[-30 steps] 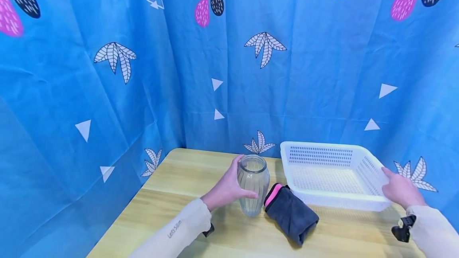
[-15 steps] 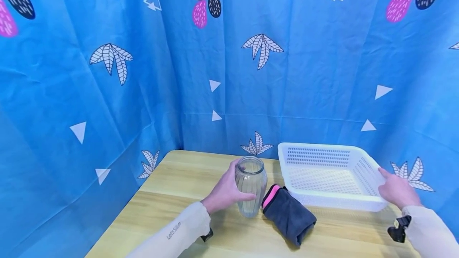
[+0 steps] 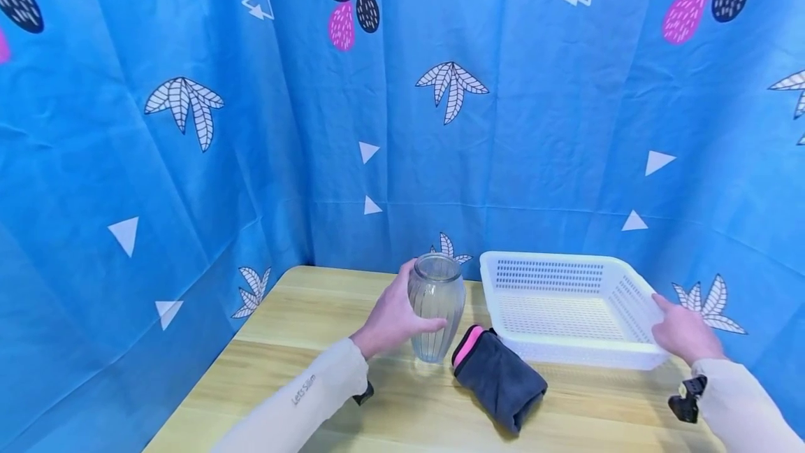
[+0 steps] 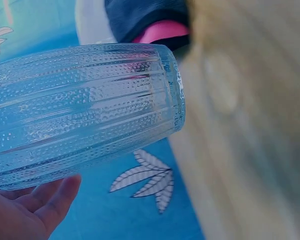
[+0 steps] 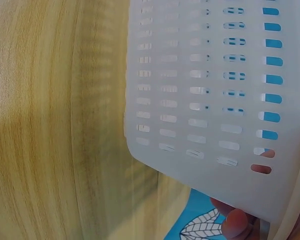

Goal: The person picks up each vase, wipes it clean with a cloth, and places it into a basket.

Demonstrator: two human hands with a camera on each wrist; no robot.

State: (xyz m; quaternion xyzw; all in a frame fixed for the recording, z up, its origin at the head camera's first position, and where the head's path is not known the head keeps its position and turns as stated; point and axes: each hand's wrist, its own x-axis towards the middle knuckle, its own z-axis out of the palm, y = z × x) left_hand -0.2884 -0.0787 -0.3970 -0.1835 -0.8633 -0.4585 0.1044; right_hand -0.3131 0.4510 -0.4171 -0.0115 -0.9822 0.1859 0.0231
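Note:
A ribbed clear glass vase [image 3: 437, 306] is held upright by my left hand [image 3: 391, 319], whose thumb and fingers curve round its left side. In the left wrist view the base of the vase [image 4: 115, 100] stands off the wooden table. My right hand [image 3: 685, 333] grips the right rim of a white plastic basket [image 3: 578, 351] with slotted walls. The right wrist view shows fingertips [image 5: 236, 222] below the basket's rim, at its corner. Between vase and basket lies a folded dark grey cloth item [image 3: 503, 383] with a pink edge.
The light wooden table [image 3: 295, 334] bears everything. A blue patterned curtain [image 3: 402, 124] hangs behind it and along its left side. The basket sits near the table's back right, close to the curtain.
My left hand has raised the vase a little off the table. The right hand stays on the basket's rim. The whole head view has shifted slightly to the left.

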